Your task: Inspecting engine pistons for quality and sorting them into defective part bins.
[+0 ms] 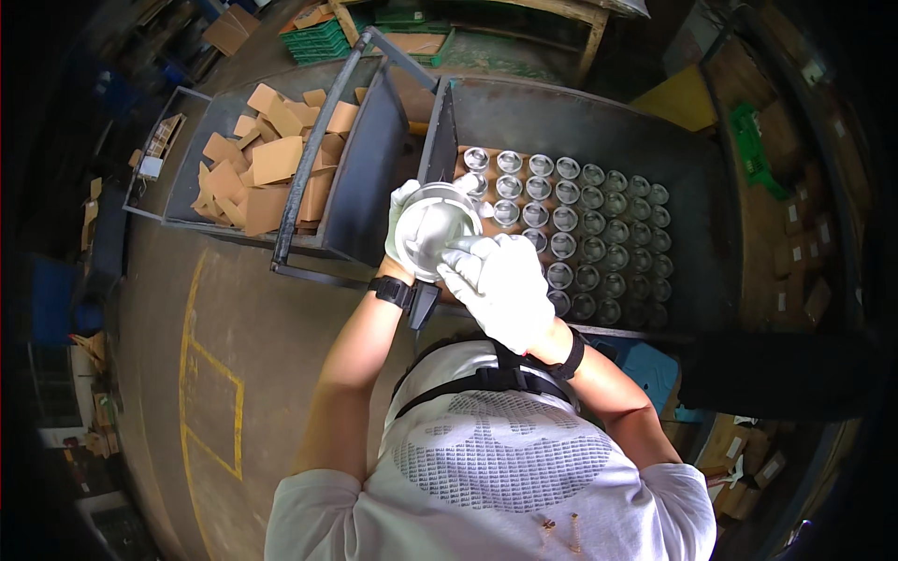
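- Left hand [402,201] wraps round a cup [432,232], held over the left edge of the bin [580,114].
- Right hand [508,288], half-curled, meets the cup's rim; whether it grips, I can't tell.
- More cups [564,221] fill rows inside the bin.

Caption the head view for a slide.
Gloved left hand holds a shiny cup, right hand at its edge, near a bin of similar cups.

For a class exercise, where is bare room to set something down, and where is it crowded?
Bare floor lies between the yellow markings and left forearm, nearer than the cart of cardboard. The cart is heaped; rows of round parts crowd the grey bin. The left hand and right hand hide part of the bin.
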`<control>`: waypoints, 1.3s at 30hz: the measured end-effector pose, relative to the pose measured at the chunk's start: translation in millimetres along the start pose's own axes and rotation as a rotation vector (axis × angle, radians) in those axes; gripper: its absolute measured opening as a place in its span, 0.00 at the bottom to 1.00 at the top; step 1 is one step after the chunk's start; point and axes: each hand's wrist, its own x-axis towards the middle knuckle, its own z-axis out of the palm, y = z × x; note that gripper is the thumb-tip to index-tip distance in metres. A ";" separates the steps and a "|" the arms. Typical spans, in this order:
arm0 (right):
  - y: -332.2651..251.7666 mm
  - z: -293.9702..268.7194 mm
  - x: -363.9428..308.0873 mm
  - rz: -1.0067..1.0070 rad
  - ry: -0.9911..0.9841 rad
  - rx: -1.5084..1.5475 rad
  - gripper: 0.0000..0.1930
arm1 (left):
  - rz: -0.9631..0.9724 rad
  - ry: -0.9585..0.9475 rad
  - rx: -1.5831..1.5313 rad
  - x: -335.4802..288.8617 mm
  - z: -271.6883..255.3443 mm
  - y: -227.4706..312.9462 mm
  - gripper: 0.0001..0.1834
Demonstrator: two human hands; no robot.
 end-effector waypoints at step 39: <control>22.7 45.0 -17.7 -0.010 -0.300 -0.062 0.11 | 0.205 0.273 0.101 -12.5 -57.4 -1.0 0.44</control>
